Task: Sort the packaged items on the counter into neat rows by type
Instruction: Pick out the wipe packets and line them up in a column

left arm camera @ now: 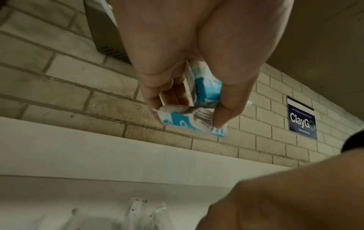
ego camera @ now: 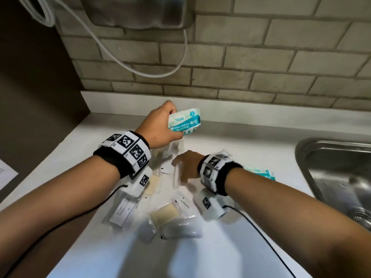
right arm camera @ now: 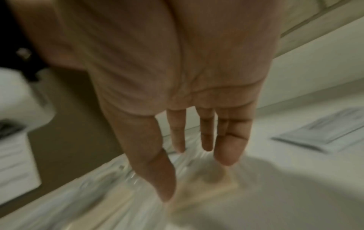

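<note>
Two packs of wipes show: one teal-and-white pack (ego camera: 185,123) is held in the air above the white counter (ego camera: 251,141), and a second pack of wipes (ego camera: 261,173) lies flat on the counter, partly hidden behind the right wrist, between the pile and the sink (ego camera: 333,169). A loose pile of clear-wrapped packets (ego camera: 168,209) sits on the counter on the side of the sink where the hands work; they overlap and blur too much to count exactly. One flat sachet (ego camera: 122,210) with a printed label lies at the edge of the pile farthest from the sink.

The sink's metal rim bounds the counter on one side and a brick wall (ego camera: 261,63) runs along the back. Bare counter lies between the pile and the wall, and also in front of the pile.

The left hand (ego camera: 158,129) is raised over the pile, thumb and fingers pinching the held pack by its end. The right hand (ego camera: 187,166) reaches low over the pile, palm down, fingers straight and slightly spread, tips at the wrappers.
</note>
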The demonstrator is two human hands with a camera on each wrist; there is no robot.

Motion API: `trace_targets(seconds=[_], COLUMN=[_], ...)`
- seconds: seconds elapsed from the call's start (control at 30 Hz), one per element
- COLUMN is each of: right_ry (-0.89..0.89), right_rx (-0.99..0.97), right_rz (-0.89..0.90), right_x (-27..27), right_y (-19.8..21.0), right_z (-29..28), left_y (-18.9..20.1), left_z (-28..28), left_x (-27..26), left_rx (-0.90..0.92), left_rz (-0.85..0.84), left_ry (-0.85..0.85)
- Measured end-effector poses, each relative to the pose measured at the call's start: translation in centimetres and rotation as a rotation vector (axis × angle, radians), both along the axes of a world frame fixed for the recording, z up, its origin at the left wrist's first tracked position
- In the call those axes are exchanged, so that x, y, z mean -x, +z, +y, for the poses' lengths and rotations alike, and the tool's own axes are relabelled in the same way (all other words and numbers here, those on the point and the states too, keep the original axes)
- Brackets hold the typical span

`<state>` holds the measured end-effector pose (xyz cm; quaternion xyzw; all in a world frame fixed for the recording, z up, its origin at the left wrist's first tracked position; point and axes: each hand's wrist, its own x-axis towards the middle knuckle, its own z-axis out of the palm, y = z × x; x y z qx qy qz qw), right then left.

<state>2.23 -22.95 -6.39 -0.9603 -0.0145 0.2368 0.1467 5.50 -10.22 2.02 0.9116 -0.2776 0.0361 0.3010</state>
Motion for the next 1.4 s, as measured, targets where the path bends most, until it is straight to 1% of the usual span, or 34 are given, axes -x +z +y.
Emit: trace_targets(seconds=[0.03, 0.1, 0.13, 0.17, 0.23, 0.3, 0.37, 0.4, 0.43, 0.5, 0.57, 0.63, 0.7, 0.77, 0.83, 0.87, 0.97, 1.0, 1.07, 1.13, 1.23, 1.3, 1.4], right_ry=[-0.053, -0.181, -0.226, -0.237, -0.159, -0.093, -0.076, -0.063, -0.043, 0.006, 0.058, 0.002, -0.042, 0.000, 0.078, 0.119, 0.224, 0.220, 0.150, 0.114, 0.089, 0.055, 0.003], right_rx=[-0.046, -0.058, -0.002, 0.100, 0.281, 0.331, 0.390, 0.387, 0.340, 0.172, 0.088, -0.089, -0.191, -0.194, -0.127, -0.055, 0.209, 0.240, 0.201, 0.153, 0.007, -0.088, -0.129], right_rz=[-0.004, -0.019, -0.040, -0.053, 0.003, 0.101, 0.106, 0.083, 0.057, 0.003, 0.036, 0.003, -0.092, -0.134, -0.050, 0.003, 0.069, 0.083, 0.067, -0.009, -0.104, -0.136, -0.151], right_x=[-0.6, -1.6, -1.9, -2.0, -1.6, -0.8, -0.3, -0.4, -0.4, -0.6, 0.2, 1.5, 3.2, 5.5, 7.9, 9.2, 11.9, 12.4, 12.7, 12.2, 11.4, 11.3, 11.7], right_y=[0.8, 1.8, 2.0, 2.1, 1.6, 0.6, -0.5, -0.9, -1.3, -1.6, -0.8, 0.6, 1.9, 3.0, 3.6, 3.5, 2.2, 1.4, 0.3, -0.4, -0.8, -1.1, -0.5], right_z=[-1.2, -3.5, -4.3, -4.9, -5.3, -4.0, -1.6, -0.4, 0.8, 2.3, 2.6, 1.9, 0.9, 0.3, 0.1, 0.2, 1.1, 1.4, 2.3, 3.2, 4.4, 4.4, 2.5], left_y=[0.0, 0.0, -0.2, -0.3, -0.8, -1.2, -1.4, -1.4, -1.5, -1.4, -1.2, -1.0, -0.8, -0.7, -0.5, -0.6, -0.8, -1.1, -1.5, -1.6, -1.2, -0.9, -0.9], left_z=[0.1, 0.2, 0.2, 0.0, -0.2, -0.4, -0.3, -0.1, 0.1, 0.5, 0.9, 1.3, 1.5, 1.5, 1.5, 1.5, 1.5, 1.6, 1.9, 2.2, 2.5, 2.5, 1.9], left_x=[-0.4, -1.0, -1.1, -1.2, -1.2, -1.1, -1.2, -1.2, -1.2, -1.1, -0.9, -0.5, 0.3, 1.2, 2.2, 2.9, 4.9, 5.5, 6.6, 7.2, 7.7, 7.9, 8.2], left_rx=[0.008, 0.016, 0.019, 0.020, 0.010, -0.009, -0.012, -0.007, 0.000, 0.003, -0.006, -0.007, -0.003, -0.005, -0.008, -0.007, -0.014, -0.020, -0.031, -0.043, -0.043, -0.039, -0.031], left_rz=[0.001, 0.007, 0.008, 0.010, 0.015, 0.021, 0.024, 0.025, 0.026, 0.028, 0.030, 0.030, 0.026, 0.022, 0.011, 0.008, 0.013, 0.017, 0.023, 0.019, 0.019, 0.009, 0.021], left_ry=[0.005, 0.016, 0.018, 0.015, -0.005, -0.023, -0.029, -0.026, -0.019, -0.002, 0.008, 0.011, 0.012, 0.001, -0.008, -0.015, -0.044, -0.050, -0.053, -0.044, -0.018, -0.007, -0.011])
